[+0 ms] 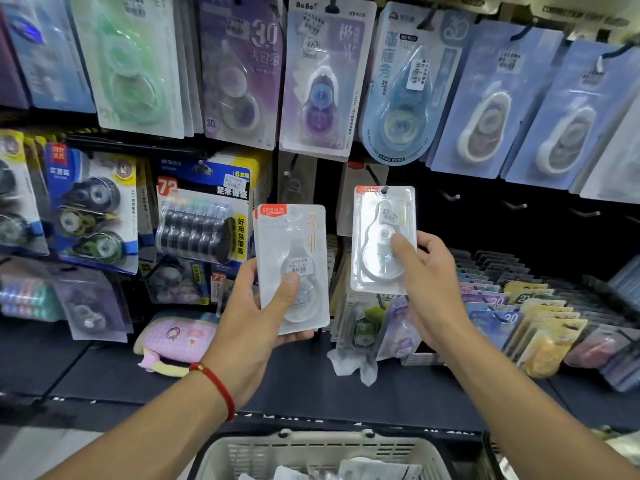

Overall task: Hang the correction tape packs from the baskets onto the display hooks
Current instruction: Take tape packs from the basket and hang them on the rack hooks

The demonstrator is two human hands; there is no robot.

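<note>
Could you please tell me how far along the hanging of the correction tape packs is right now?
Midway, it seems. The right hand holds a white pack with its hole at a hook. The left hand grips a waiting stack. More packs lie in the basket, and bare hooks remain to its right.

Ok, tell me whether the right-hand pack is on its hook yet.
Cannot tell. The pack, pinched by the right hand, has its hole at a hook.

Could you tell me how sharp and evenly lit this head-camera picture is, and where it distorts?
Head view: sharpest at the centre, where the left hand and right hand each hold a white pack; the hanging packs at the upper left are blurred; the wide lens tilts the packs at the right edge; the shelf below is dim, and the basket is cut off.
</note>
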